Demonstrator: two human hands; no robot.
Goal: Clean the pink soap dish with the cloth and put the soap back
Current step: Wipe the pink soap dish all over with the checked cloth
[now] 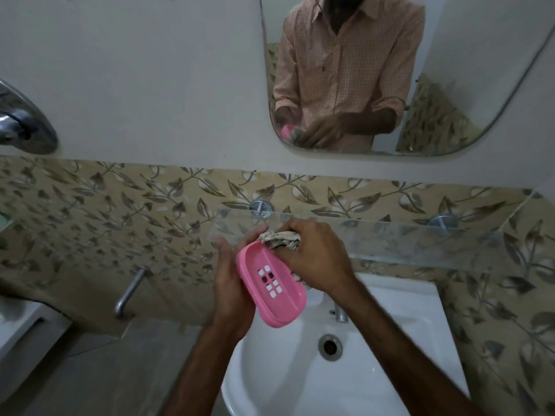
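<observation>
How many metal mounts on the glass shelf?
2. One metal mount above the cloth; the other near the glass shelf's right end. None looks hidden.

Text: none legible | Brands, labels: none | Numbers, signs: none | Surfaces: pink soap dish (279, 307), cloth (283, 239), washbasin (285, 370), mirror (465, 40)

The soap dish (270, 283) is above the sink's (390, 370) back left part, with the left hand (231, 283) on its left and the right hand (315, 253) on its right. The cloth (282, 240) lies at its far end, in the right hand. A shelf (420, 238) runs behind, with a mirror (450, 85) above it.
</observation>
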